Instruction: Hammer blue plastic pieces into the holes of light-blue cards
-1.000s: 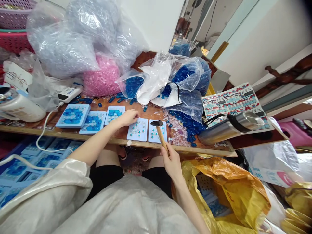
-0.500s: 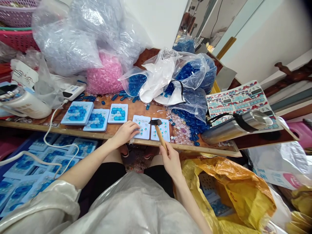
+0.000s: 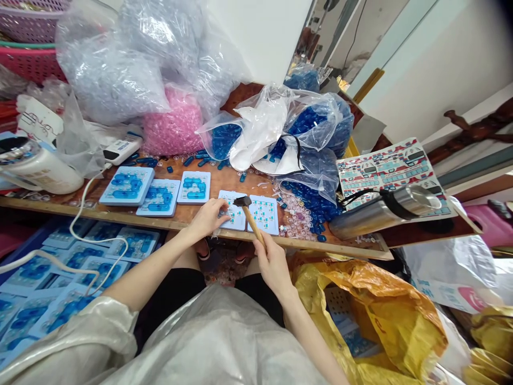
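While the right hand [image 3: 273, 267] grips a wooden-handled hammer [image 3: 251, 222], fingers closed round the handle, the hammer's long axis slants up and left across the desk [image 3: 192, 227] edge, its head pointing left above a pale blue board [image 3: 234, 216], where the left hand [image 3: 208, 218] rests, fingers [image 3: 223, 211] half-open on the board.

Pale blue trays [image 3: 105, 199] hold deep blue pieces [image 3: 126, 187] beside a pink-filled bag [image 3: 172, 123].

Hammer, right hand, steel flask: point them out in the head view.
Small hammer [image 3: 252, 224], head view, wooden handle.
Right hand [image 3: 273, 266], head view, back of the hand.
Steel flask [image 3: 363, 220], head view, steel body.
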`<state>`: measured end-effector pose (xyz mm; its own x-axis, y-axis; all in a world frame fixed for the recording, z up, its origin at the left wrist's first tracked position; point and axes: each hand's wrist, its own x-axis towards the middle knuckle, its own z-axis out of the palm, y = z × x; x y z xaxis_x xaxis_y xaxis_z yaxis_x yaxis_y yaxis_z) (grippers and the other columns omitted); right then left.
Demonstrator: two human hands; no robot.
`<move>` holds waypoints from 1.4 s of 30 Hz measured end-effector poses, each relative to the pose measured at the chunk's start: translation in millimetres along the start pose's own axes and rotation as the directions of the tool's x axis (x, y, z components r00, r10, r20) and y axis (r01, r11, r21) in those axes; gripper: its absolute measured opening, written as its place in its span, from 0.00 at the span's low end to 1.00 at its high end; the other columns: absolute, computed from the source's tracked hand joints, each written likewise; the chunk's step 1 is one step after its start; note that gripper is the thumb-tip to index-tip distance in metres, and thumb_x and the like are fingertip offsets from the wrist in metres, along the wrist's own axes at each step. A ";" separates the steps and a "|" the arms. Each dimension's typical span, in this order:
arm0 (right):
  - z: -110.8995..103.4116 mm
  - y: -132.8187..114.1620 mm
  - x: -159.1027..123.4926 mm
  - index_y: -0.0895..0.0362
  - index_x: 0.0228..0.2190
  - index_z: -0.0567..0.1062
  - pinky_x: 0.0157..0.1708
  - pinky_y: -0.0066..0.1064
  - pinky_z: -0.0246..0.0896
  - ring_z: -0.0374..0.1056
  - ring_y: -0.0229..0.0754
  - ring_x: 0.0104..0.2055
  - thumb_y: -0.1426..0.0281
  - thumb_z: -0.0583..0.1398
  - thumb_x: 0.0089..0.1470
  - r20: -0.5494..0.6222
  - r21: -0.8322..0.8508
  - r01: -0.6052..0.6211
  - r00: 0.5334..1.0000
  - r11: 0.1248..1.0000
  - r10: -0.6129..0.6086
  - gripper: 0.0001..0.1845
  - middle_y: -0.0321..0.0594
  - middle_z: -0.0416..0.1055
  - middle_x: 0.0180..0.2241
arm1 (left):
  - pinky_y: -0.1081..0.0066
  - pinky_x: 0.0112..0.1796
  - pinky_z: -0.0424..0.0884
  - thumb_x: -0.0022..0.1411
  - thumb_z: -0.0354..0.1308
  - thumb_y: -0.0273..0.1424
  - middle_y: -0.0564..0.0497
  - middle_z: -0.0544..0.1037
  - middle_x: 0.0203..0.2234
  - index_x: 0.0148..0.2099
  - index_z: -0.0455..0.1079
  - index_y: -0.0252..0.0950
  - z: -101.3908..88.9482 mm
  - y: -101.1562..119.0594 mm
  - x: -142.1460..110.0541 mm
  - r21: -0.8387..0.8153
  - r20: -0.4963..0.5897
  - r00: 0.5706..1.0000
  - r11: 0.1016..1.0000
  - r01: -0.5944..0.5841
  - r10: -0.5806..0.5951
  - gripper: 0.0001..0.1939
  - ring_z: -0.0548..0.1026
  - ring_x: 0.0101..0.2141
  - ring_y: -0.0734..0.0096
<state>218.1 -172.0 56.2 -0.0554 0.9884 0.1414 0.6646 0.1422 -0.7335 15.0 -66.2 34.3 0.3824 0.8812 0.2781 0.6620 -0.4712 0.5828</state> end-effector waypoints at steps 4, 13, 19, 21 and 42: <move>-13.4 9.8 -4.2 0.60 0.45 0.69 0.32 0.26 0.58 0.64 0.37 0.28 0.61 0.49 0.58 -0.106 0.057 -0.066 0.992 0.996 0.072 0.20 0.38 0.69 0.27 | 0.66 0.45 0.63 0.58 0.53 0.35 0.48 0.70 0.38 0.41 0.64 0.35 -0.9 9.0 11.6 0.037 -0.075 0.993 0.996 -0.086 0.089 0.11 0.66 0.42 0.66; -39.0 50.6 -26.6 0.60 0.32 0.68 0.26 0.23 0.52 0.56 0.33 0.23 0.59 0.49 0.57 -0.294 0.209 -0.250 0.906 0.945 0.305 0.17 0.33 0.61 0.21 | 0.69 0.44 0.65 0.57 0.45 0.20 0.44 0.72 0.39 0.43 0.69 0.32 68.5 56.6 148.2 0.123 0.191 0.914 0.915 -0.385 0.359 0.15 0.69 0.42 0.67; -49.1 65.2 -39.4 0.60 0.37 0.68 0.27 0.24 0.53 0.57 0.35 0.24 0.59 0.50 0.57 -0.297 0.225 -0.284 0.891 0.932 0.343 0.17 0.34 0.63 0.23 | 0.69 0.40 0.66 0.57 0.47 0.23 0.41 0.72 0.35 0.41 0.69 0.29 105.7 67.2 188.3 0.278 0.286 0.920 0.896 -0.347 0.268 0.12 0.70 0.37 0.65; -50.9 68.4 -40.1 0.60 0.37 0.68 0.27 0.25 0.53 0.58 0.35 0.24 0.59 0.49 0.57 -0.298 0.221 -0.293 0.888 0.930 0.350 0.18 0.34 0.63 0.23 | 0.67 0.39 0.67 0.56 0.47 0.22 0.41 0.72 0.34 0.43 0.67 0.28 105.2 67.3 186.7 0.249 0.249 0.931 0.911 -0.329 0.268 0.13 0.71 0.36 0.64; -23.1 33.0 -17.1 0.60 0.44 0.69 0.31 0.26 0.56 0.62 0.37 0.28 0.59 0.50 0.56 -0.158 0.113 -0.174 0.969 0.978 0.190 0.21 0.38 0.68 0.27 | 0.65 0.44 0.63 0.58 0.52 0.37 0.47 0.69 0.37 0.39 0.69 0.35 -0.1 5.5 17.5 0.092 0.099 0.983 0.982 -0.165 0.156 0.11 0.65 0.41 0.65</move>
<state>258.3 -185.4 45.0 0.1908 0.9763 0.1025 0.5757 -0.0267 -0.8172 25.3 -53.4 42.5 0.5426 0.7887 0.2889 0.6463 -0.6118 0.4561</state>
